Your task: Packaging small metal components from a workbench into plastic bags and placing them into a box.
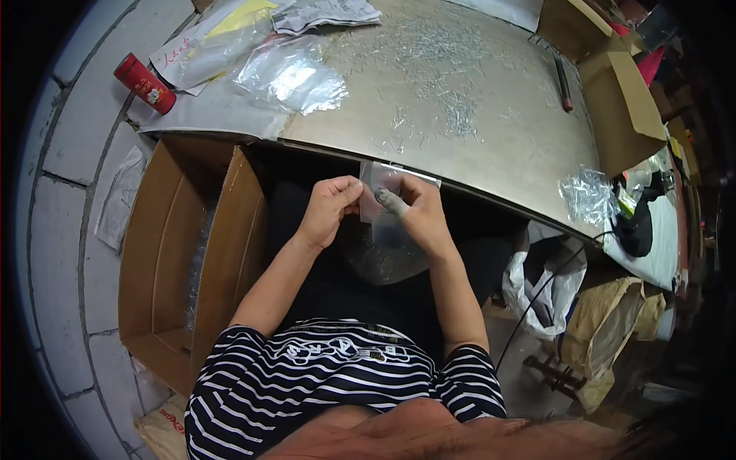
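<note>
We see a clear bag (369,211) held between two bare hands, just off the near edge of the table (337,126) and above the lap. The left hand (328,208) has thumb and fingers together, pinched on the bag's left side. The right hand (422,216) is clamped on the bag's other side, its thumb in a grey cover (392,202) lying across the front. The film is shiny and partly hidden by the fingers, so we cannot tell whether anything sits inside.

On the tabletop beyond the hands, we see small metal pieces (448,57) scattered loosely, thickest toward the middle. To their left lies a heap of clear film (295,77), with newspaper (326,14) behind it and a red can (144,84) near the table's left end. A dark rod (563,83) lies by the right edge, beside an open carton (625,103). Below table height, we have a tall box (230,230) at the person's left and a white sack (543,295) at the right.
</note>
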`<state>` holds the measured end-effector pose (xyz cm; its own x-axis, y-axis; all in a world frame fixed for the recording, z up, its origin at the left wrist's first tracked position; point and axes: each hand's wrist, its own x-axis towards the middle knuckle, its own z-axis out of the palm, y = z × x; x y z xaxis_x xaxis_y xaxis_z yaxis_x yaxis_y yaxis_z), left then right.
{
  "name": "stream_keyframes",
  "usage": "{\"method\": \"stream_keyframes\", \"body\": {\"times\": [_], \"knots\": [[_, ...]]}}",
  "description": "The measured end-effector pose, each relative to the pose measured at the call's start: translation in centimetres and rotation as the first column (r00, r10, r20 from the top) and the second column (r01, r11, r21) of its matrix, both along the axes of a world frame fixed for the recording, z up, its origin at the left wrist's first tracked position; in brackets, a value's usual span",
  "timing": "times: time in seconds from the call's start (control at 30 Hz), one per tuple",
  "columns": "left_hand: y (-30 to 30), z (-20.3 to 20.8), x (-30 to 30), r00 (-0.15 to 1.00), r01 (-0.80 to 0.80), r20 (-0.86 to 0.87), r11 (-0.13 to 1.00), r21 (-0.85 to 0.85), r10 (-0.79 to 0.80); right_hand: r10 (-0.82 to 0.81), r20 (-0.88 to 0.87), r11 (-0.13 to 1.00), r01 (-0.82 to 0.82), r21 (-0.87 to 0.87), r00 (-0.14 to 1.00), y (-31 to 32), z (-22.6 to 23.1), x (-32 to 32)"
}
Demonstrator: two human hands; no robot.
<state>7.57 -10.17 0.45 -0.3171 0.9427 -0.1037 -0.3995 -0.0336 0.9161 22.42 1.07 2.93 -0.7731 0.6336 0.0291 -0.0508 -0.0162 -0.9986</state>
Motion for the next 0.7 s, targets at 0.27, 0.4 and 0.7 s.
{"method": "stream_keyframes", "body": {"times": [0.27, 0.4, 0.7], "knots": [[-3.3, -0.3, 1.0, 0.96, -0.135, -0.231, 0.984, 0.119, 0.159, -0.182, 0.115, 0.981, 0.189, -0.053, 0.977, -1.2, -2.9, 1.9], [-4.1, 0.7, 2.0, 0.94, 0.048, -0.341, 0.994, 0.097, -0.012, -0.166, 0.151, 0.985, 0.172, -0.027, 0.974, -2.1, -3.8, 2.4], [-2.9, 0.4, 4.1, 0.941, -0.051, -0.338, 0.996, -0.071, 0.024, -0.093, -0.051, 0.981, 0.083, -0.173, 0.994, -3.3, -4.0, 3.5]]}}
